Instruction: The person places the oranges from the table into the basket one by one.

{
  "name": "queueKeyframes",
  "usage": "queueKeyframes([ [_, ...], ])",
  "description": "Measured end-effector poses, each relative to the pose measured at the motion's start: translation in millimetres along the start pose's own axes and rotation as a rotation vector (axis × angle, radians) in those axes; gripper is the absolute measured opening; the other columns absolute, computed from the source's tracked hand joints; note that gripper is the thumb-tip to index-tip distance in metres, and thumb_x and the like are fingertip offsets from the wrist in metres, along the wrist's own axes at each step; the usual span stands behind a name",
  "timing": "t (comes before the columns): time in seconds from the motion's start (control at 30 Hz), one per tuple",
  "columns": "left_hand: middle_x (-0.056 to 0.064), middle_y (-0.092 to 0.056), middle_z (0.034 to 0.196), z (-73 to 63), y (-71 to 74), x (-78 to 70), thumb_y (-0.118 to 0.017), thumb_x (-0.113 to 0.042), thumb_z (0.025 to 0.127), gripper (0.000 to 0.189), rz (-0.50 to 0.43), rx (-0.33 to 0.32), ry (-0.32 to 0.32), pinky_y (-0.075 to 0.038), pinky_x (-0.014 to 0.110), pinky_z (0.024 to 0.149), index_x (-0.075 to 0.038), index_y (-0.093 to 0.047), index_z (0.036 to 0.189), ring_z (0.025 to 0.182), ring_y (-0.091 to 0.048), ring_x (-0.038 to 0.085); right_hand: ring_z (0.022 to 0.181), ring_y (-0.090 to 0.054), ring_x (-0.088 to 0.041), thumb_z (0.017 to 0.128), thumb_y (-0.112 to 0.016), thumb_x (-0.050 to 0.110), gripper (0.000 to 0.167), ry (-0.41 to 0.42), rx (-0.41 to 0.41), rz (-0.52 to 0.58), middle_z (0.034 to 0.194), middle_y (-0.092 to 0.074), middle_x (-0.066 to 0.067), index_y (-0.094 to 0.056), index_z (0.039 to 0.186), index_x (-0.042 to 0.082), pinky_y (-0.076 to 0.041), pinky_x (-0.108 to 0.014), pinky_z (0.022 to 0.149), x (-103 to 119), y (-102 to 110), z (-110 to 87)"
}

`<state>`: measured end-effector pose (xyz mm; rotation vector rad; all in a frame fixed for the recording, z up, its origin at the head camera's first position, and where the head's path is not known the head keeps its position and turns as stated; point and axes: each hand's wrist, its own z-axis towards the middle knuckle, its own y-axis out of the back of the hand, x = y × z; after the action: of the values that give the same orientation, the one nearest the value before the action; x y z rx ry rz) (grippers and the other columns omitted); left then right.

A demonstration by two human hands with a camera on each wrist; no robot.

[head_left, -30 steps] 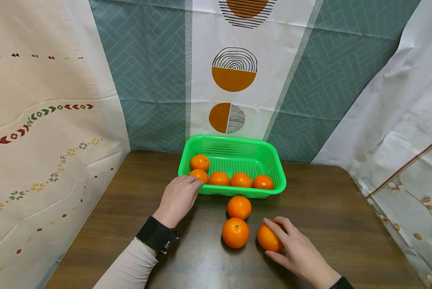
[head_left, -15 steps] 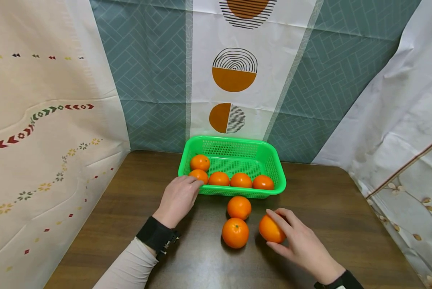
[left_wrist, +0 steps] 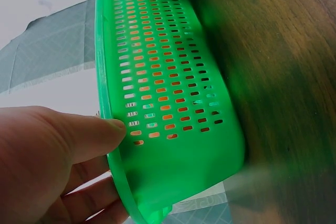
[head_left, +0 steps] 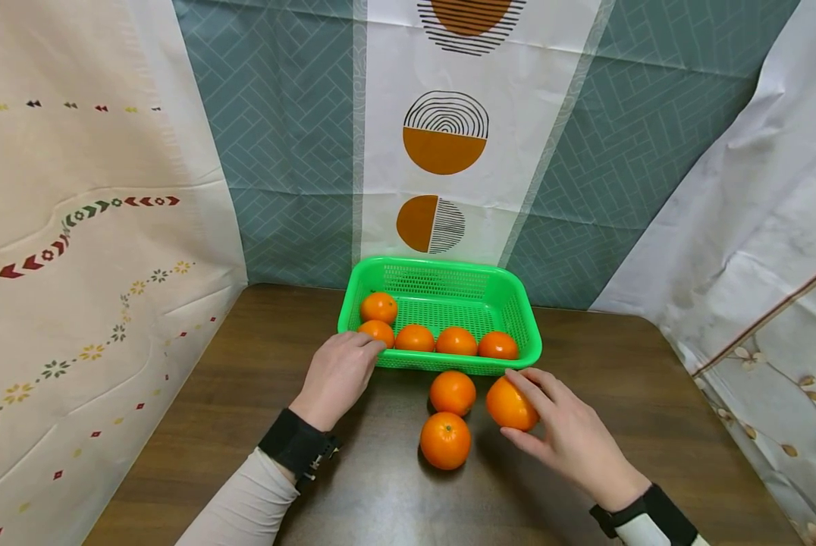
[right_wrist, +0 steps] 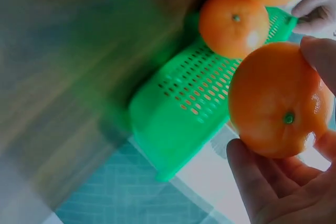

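Observation:
A green perforated plastic basket (head_left: 527,334) stands at the back of the wooden table with several oranges (head_left: 456,341) inside, mostly in a row along its near wall. My left hand (head_left: 337,377) pinches the basket's near left rim; in the left wrist view the thumb (left_wrist: 97,136) lies on the outer face, the other fingers behind the rim. My right hand (head_left: 572,432) grips an orange (head_left: 510,403) between thumb and fingers, just in front of the basket's near right corner. Its green stem end shows in the right wrist view, where the held orange (right_wrist: 278,100) looks lifted.
Two loose oranges lie on the table before the basket: one close to its front wall (head_left: 453,393), another nearer me (head_left: 445,440). A patterned cloth (head_left: 292,152) hangs directly behind the table, with pale cloths on both sides.
My right hand has raised the orange and carried it away from me toward the basket. The left hand keeps its hold on the rim, and the basket and other oranges stay put.

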<state>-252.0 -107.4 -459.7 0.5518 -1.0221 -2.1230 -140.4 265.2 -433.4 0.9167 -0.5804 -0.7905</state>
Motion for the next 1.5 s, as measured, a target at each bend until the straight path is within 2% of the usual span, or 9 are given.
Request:
queueKeyframes([
  [0.1,0.003,-0.078,0.104,1.1,0.4,-1.0,-0.088,-0.006,0.095,0.017,-0.006,0.001,0.001,-0.061,0.042,0.090,-0.010,-0.081,0.110,0.096,-0.072,0.027,0.113,-0.069,-0.026,0.101,-0.067,0.069,0.078,-0.013,-0.025,-0.006,0.140,-0.063,-0.010,-0.061,0.155,0.012,-0.067,-0.047,0.084,-2.7,5.1,7.8],
  [0.13,0.003,-0.078,0.104,1.4,0.6,-1.3,-0.088,-0.006,0.095,0.017,-0.006,0.002,0.002,-0.061,0.042,0.090,-0.010,-0.081,0.110,0.096,-0.072,0.027,0.112,-0.069,-0.027,0.101,-0.068,0.068,0.078,-0.019,-0.030,-0.011,0.139,-0.063,-0.011,-0.061,0.155,0.012,-0.067,-0.047,0.084,-3.5,6.5,10.5],
  [0.2,0.003,-0.078,0.104,1.9,0.9,-2.1,-0.087,-0.006,0.096,0.017,-0.005,0.002,0.001,-0.061,0.042,0.091,-0.010,-0.082,0.111,0.097,-0.072,0.027,0.110,-0.070,-0.029,0.097,-0.080,0.062,0.079,-0.027,-0.036,-0.021,0.137,-0.063,-0.013,-0.061,0.154,0.011,-0.067,-0.049,0.084,-4.8,9.1,16.2],
  [0.33,0.003,-0.078,0.105,2.2,1.2,-2.7,-0.087,-0.006,0.096,0.017,-0.002,0.006,-0.003,-0.061,0.042,0.092,-0.010,-0.082,0.111,0.097,-0.072,0.027,0.110,-0.069,-0.032,0.084,-0.098,0.038,0.084,-0.031,-0.048,-0.030,0.136,-0.064,-0.015,-0.061,0.154,0.009,-0.067,-0.051,0.083,-8.7,12.2,28.5],
  [0.53,0.004,-0.077,0.101,2.3,1.6,-2.8,-0.088,-0.006,0.095,0.016,-0.005,0.004,-0.007,-0.061,0.042,0.088,-0.010,-0.081,0.108,0.093,-0.072,0.027,0.107,-0.070,-0.033,0.084,-0.098,0.038,0.083,-0.054,-0.056,-0.033,0.135,-0.064,-0.016,-0.062,0.153,0.008,-0.067,-0.052,0.078,-12.3,12.1,50.1],
  [0.9,0.005,-0.078,0.104,2.9,1.6,-3.0,-0.087,-0.006,0.096,0.017,-0.003,0.000,0.007,-0.062,0.043,0.091,-0.009,-0.081,0.111,0.096,-0.073,0.028,0.108,-0.068,-0.030,0.093,-0.091,0.042,0.080,-0.112,0.030,-0.003,0.138,-0.064,-0.014,-0.057,0.159,0.011,-0.065,-0.049,0.079,-20.2,6.5,89.8],
  [1.1,0.005,-0.077,0.102,1.5,1.2,-2.1,-0.088,-0.007,0.095,0.017,0.008,0.002,0.012,-0.062,0.043,0.089,-0.010,-0.081,0.110,0.094,-0.073,0.029,0.101,-0.071,-0.031,0.094,-0.090,0.042,0.078,-0.153,0.054,0.003,0.138,-0.065,-0.014,-0.057,0.158,0.011,-0.065,-0.050,0.078,-27.7,0.7,112.0],
  [1.27,0.005,-0.077,0.103,0.5,2.0,-2.9,-0.088,-0.007,0.095,0.018,0.008,0.017,0.020,-0.062,0.044,0.089,-0.010,-0.081,0.111,0.094,-0.072,0.029,0.097,-0.072,-0.033,0.095,-0.089,0.042,0.076,-0.179,0.082,0.003,0.139,-0.064,-0.017,-0.057,0.157,0.011,-0.065,-0.052,0.078,-32.7,-6.4,126.5],
  [1.5,0.005,-0.077,0.103,0.1,2.2,-3.6,-0.088,-0.007,0.095,0.017,0.011,0.023,0.012,-0.062,0.043,0.088,-0.010,-0.081,0.111,0.095,-0.072,0.029,0.099,-0.070,-0.033,0.095,-0.088,0.044,0.074,-0.204,0.113,0.019,0.140,-0.065,-0.018,-0.060,0.155,0.010,-0.065,-0.051,0.079,-32.9,-15.8,142.4],
])
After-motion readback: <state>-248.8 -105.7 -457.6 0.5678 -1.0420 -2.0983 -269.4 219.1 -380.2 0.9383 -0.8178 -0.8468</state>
